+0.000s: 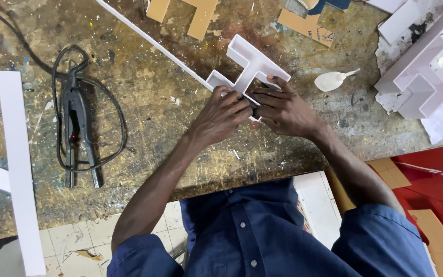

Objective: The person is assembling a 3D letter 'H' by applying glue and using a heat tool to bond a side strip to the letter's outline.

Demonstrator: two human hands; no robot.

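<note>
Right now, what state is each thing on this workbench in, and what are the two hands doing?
White channel letter: flat on the bench, open side up, held at its near end.
Left hand: fingers pressed on the letter's edge.
Right hand: fingers gripping the letter's edge.
Long white strip: flat, running up to the letter.
Black corded hand tool: lying idle, small red light showing.
White squeeze bottle: on its side.

Two hands, the left hand (225, 112) and the right hand (282, 109), meet on one white letter-shaped channel piece (249, 64). One black corded hand tool (78, 131) lies on the one workbench (144, 87). One white squeeze bottle (331, 80) lies there too, and two long white strips (19, 169) (152, 43).
</note>
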